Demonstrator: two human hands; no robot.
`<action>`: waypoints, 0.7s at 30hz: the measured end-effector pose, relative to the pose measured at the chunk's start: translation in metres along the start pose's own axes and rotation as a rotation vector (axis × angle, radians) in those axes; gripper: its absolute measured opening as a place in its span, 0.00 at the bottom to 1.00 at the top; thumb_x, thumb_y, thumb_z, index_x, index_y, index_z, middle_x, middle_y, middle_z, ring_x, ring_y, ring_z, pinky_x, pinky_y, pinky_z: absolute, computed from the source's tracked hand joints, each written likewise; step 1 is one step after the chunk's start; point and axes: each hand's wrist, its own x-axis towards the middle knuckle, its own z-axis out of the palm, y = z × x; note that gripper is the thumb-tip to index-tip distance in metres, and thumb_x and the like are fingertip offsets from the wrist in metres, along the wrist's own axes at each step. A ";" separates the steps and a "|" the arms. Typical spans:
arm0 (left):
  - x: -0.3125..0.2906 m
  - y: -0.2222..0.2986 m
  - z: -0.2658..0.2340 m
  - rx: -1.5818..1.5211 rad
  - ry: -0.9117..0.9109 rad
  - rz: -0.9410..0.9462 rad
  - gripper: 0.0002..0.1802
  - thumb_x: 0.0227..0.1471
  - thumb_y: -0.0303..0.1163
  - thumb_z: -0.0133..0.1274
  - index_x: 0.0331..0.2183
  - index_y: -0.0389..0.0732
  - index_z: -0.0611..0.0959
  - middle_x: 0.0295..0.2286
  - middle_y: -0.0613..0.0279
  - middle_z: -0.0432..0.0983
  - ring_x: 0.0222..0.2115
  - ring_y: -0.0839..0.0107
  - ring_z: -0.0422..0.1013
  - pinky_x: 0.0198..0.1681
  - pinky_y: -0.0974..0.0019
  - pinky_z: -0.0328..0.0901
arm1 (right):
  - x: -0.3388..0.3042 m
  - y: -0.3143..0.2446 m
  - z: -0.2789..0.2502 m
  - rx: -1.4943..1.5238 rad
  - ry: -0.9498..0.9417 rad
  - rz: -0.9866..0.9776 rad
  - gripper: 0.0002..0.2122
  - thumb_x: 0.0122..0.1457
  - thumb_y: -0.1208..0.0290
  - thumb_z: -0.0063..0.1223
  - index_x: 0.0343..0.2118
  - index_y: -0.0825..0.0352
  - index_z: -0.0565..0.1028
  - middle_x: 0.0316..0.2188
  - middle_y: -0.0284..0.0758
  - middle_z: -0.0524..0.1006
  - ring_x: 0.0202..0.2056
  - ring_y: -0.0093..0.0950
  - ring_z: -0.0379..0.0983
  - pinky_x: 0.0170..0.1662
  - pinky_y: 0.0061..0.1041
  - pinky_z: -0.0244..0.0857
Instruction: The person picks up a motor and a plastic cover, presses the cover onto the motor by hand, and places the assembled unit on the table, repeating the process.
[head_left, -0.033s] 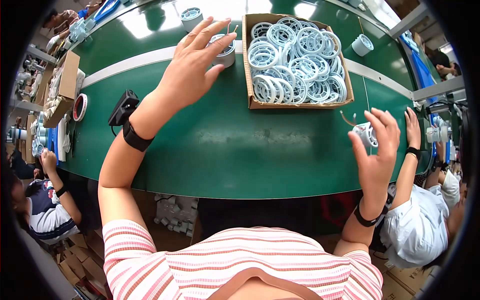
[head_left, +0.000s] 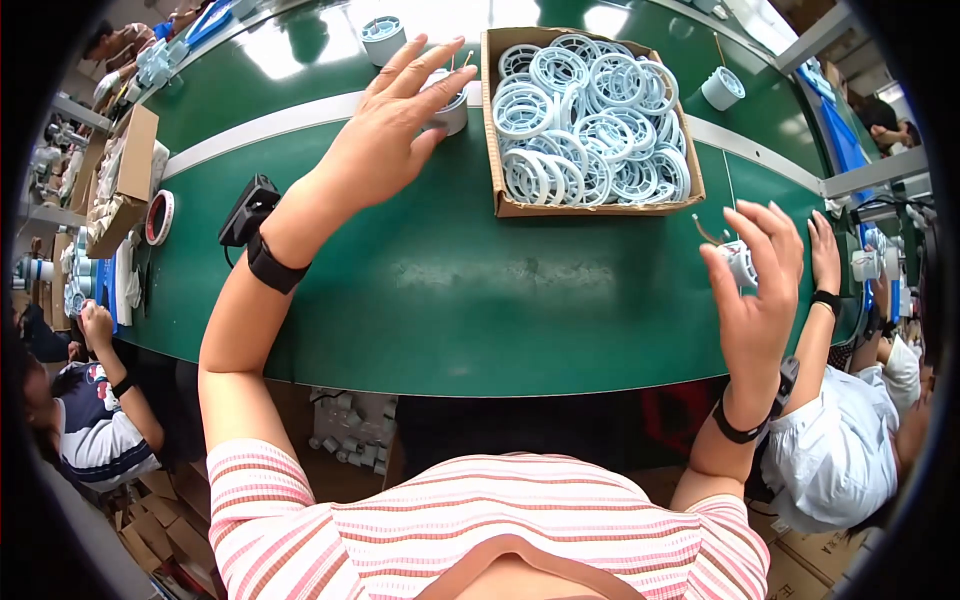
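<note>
My left hand (head_left: 375, 145) reaches to the far side of the bench, its fingers spread and stretched out. Under and beside those fingers stands a pale cylindrical plastic part (head_left: 452, 118) with thin wires rising from its top, partly hidden by the hand. My right hand (head_left: 758, 275) curls its thumb and fingers around a similar small cylindrical part (head_left: 740, 264) at the right, whose wires point up and to the left. The fingers partly cover that part. Between my hands lies an open cardboard box (head_left: 590, 210) filled with pale blue plastic rings (head_left: 605, 135).
More cylindrical parts stand beyond, one at the back left (head_left: 383, 40) and one with a wire at the right (head_left: 723, 89). A black device (head_left: 247, 210) and a tape roll (head_left: 159, 217) lie at left. A co-worker's hand (head_left: 824, 255) rests close by my right hand.
My right hand has shifted slightly away from me, and the part in it has moved a little to the right and tilted. My left hand has barely moved.
</note>
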 end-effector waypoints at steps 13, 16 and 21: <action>-0.020 0.094 -0.084 -0.318 -0.665 -0.133 0.38 0.41 0.25 0.67 0.54 0.32 0.72 0.47 0.52 0.71 0.48 0.53 0.67 0.52 0.57 0.66 | 0.092 0.019 0.061 0.138 -0.220 -0.441 0.10 0.51 0.76 0.65 0.38 0.63 0.81 0.39 0.35 0.75 0.46 0.38 0.72 0.52 0.35 0.64; -0.020 0.101 -0.080 -0.399 -0.685 -0.081 0.38 0.39 0.27 0.69 0.52 0.31 0.72 0.45 0.52 0.70 0.47 0.52 0.67 0.51 0.57 0.66 | 0.078 0.002 0.027 0.170 -0.191 -0.337 0.11 0.49 0.77 0.67 0.37 0.64 0.80 0.38 0.35 0.74 0.46 0.39 0.73 0.51 0.36 0.65; -0.026 0.109 -0.057 -0.594 -0.601 -0.116 0.33 0.40 0.30 0.71 0.46 0.34 0.71 0.43 0.52 0.69 0.39 0.53 0.70 0.44 0.57 0.68 | 0.018 -0.031 -0.001 0.251 -0.321 -0.313 0.13 0.46 0.77 0.70 0.35 0.66 0.79 0.40 0.36 0.74 0.47 0.41 0.72 0.51 0.36 0.65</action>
